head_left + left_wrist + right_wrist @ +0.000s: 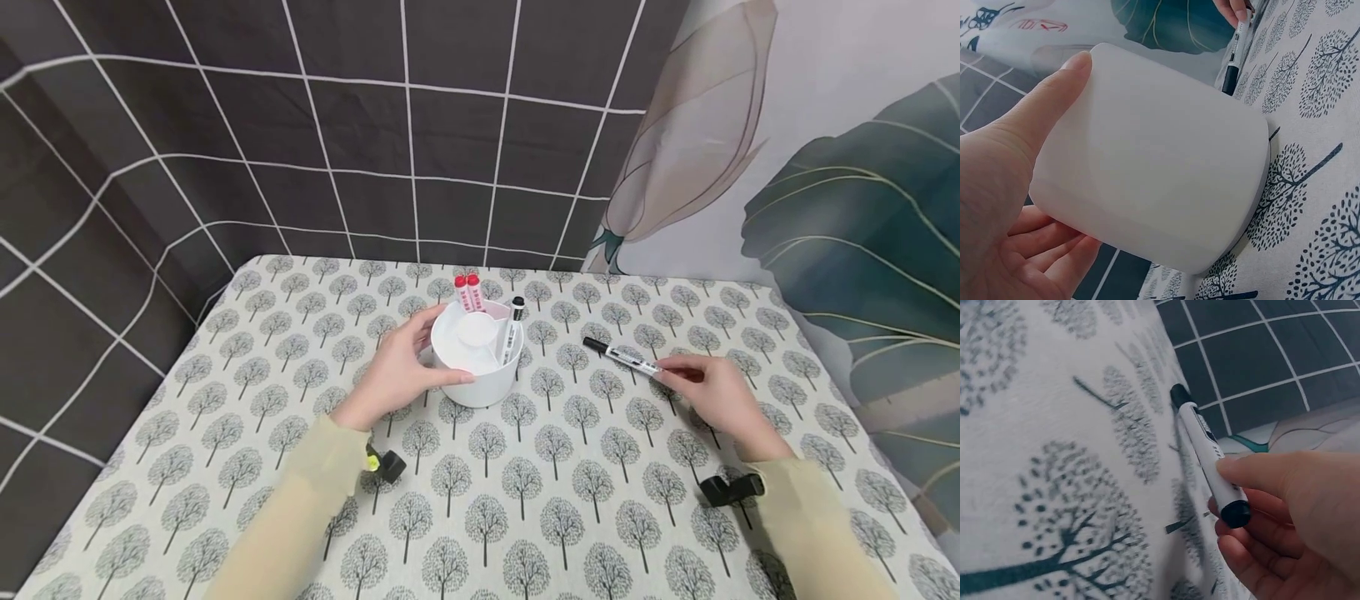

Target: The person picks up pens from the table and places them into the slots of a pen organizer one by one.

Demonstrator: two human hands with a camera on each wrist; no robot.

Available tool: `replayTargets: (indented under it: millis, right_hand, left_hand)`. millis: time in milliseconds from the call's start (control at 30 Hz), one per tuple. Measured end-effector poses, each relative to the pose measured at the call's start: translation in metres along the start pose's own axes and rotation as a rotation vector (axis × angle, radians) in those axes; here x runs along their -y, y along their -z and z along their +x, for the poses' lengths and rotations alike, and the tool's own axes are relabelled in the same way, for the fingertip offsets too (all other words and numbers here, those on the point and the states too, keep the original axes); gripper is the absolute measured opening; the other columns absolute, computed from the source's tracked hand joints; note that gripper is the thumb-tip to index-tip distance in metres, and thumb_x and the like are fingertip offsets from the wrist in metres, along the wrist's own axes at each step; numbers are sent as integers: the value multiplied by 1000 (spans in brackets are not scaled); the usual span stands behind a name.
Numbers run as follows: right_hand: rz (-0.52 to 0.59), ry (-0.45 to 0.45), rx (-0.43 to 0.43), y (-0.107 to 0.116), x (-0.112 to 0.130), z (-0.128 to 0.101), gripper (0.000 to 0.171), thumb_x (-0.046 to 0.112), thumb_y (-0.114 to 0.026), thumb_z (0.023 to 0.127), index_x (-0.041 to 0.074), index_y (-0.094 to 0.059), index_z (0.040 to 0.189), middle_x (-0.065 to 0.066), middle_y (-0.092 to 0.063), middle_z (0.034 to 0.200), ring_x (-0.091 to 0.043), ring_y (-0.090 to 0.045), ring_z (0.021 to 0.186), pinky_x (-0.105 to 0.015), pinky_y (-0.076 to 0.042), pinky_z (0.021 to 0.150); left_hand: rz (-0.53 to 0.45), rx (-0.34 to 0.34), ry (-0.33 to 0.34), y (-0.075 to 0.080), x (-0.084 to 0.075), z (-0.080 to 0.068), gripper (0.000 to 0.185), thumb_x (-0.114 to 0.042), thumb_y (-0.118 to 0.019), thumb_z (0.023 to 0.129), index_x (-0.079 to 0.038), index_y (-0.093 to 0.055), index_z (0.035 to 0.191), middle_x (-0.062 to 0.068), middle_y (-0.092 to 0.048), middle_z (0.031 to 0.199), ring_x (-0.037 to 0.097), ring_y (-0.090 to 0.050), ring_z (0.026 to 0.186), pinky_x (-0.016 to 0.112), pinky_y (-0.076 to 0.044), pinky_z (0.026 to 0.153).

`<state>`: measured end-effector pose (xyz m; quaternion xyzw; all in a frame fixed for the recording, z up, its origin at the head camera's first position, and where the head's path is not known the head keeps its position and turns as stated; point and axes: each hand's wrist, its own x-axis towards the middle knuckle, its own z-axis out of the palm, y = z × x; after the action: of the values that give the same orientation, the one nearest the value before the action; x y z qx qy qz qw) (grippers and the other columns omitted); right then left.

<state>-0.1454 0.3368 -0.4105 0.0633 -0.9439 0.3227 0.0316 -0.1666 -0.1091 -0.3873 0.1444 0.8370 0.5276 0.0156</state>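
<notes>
Tree-printed cloth covers the bench point(570, 500) in the head view, and a white round pen holder point(474, 354) is seen near its middle. The holder's near side is gripped by the left hand point(401, 371), fingers curled round the wall. Two red-capped markers point(468, 292) and a black-capped pen point(513, 325) are stood in its rear compartments. To the right, well apart from the holder, a white marker point(622, 356) with black cap lies flat on the cloth, and its rear end is pinched by the right hand point(716, 396).

In the left wrist view, the holder's smooth, matt plastic wall point(1154, 169) is shown filling the frame, with the thumb point(1041, 106) pressed along its upper edge. It is judged light, stiff and somewhat slippery, best held by wrapping the wall.

In the right wrist view, the marker point(1207, 459) is seen resting on the soft woven cloth, its black end cap held between fingertips point(1254, 475) and thumb. The barrel is judged light, rigid and round, liable to roll; a pinch nearer mid-barrel would be steadier.
</notes>
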Motion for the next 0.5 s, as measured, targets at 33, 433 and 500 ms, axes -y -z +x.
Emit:
replayTargets:
  millis: [33, 433, 500]
  right_hand:
    - [1, 1, -14, 1, 1, 0, 27, 23, -73, 97, 3, -75, 115, -16, -73, 107, -14, -65, 82, -19, -52, 66]
    - [58, -8, -121, 16, 20, -1, 27, 26, -71, 99, 5, -75, 115, -17, -74, 103, -19, -69, 74, -19, -53, 57]
    - [57, 0, -149, 19, 26, 1, 27, 26, -72, 98, 5, -76, 114, -17, -75, 103, -11, -69, 76, -16, -51, 59]
  left_hand:
    - [-3, 3, 1, 0, 0, 0, 108, -37, -98, 65, -15, -42, 155, 4, -47, 153, 29, -49, 136, 42, -41, 112]
    - [13, 0, -2, -1, -1, 0, 107, -35, -98, 66, -13, -42, 154, 3, -48, 152, 29, -50, 135, 43, -42, 111]
    - [14, -1, -2, -1, -1, 0, 107, -34, -98, 66, -12, -42, 154, 3, -48, 152, 29, -50, 135, 42, -42, 111]
